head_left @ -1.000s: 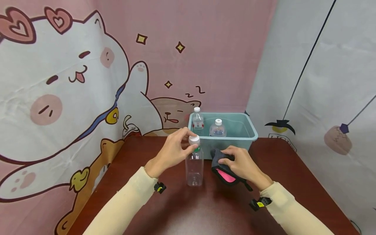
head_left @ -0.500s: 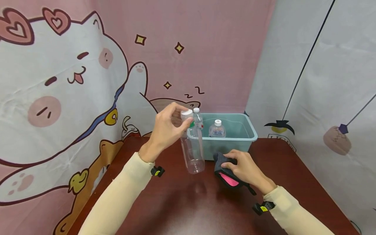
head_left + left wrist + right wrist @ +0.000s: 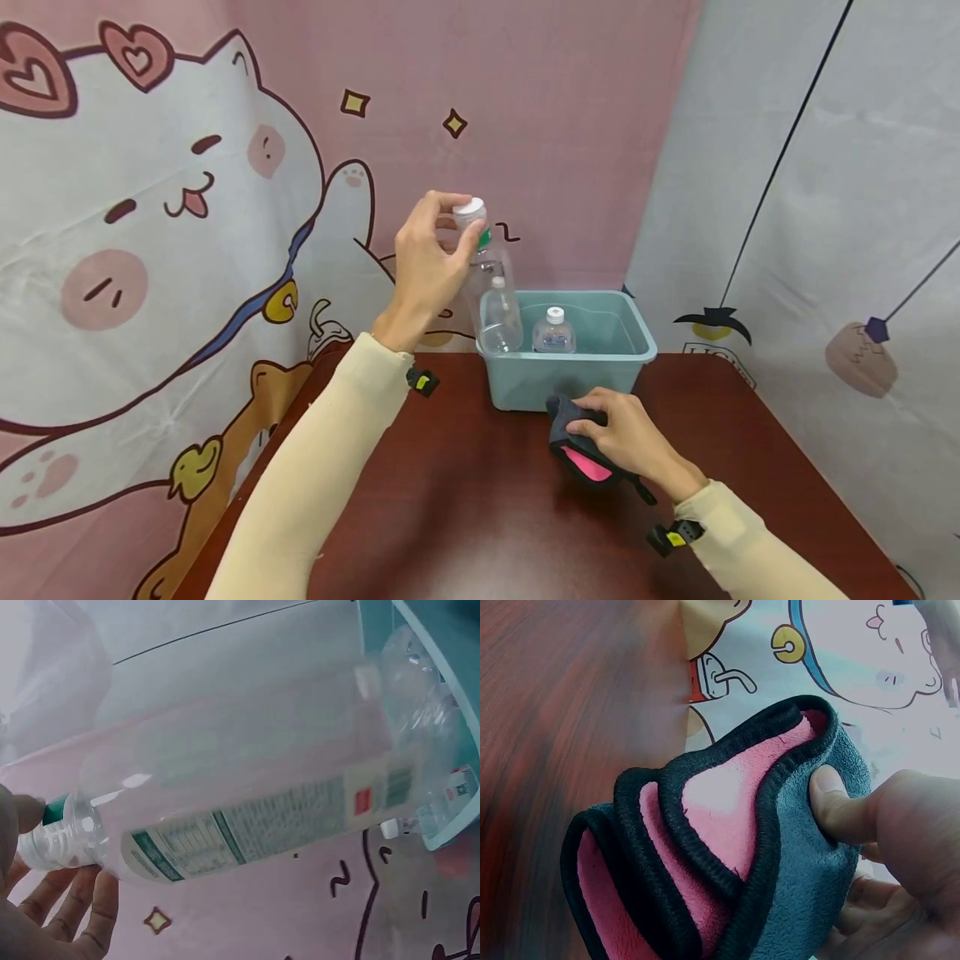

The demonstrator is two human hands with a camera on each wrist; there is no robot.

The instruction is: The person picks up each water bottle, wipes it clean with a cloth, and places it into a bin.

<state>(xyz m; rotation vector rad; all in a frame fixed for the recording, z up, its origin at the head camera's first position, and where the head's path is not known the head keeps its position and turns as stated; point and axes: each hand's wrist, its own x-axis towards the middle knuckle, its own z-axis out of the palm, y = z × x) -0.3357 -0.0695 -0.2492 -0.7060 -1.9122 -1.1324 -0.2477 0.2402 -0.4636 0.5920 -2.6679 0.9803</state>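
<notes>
My left hand (image 3: 431,258) pinches a clear plastic bottle (image 3: 491,283) by its white cap and neck. The bottle hangs tilted in the air, its base over the near left rim of a light blue plastic bin (image 3: 570,379). In the left wrist view the bottle (image 3: 247,780) shows a printed label with green bars and looks empty. My right hand (image 3: 626,429) grips a folded cloth (image 3: 573,437), grey outside and pink inside with black edging, just in front of the bin. In the right wrist view the thumb presses the cloth's (image 3: 802,847) grey side.
Inside the bin stands a clear bottle with a white cap (image 3: 555,333). Another small bottle, partly seen through the held one, is at the bin's left end. The bin sits at the back of the dark red table (image 3: 480,500), near a cartoon-printed curtain (image 3: 570,125).
My left hand has lifted the bottle off the table, up and slightly left, to the bin's left rim. The right hand with the cloth has shifted slightly down and right.
</notes>
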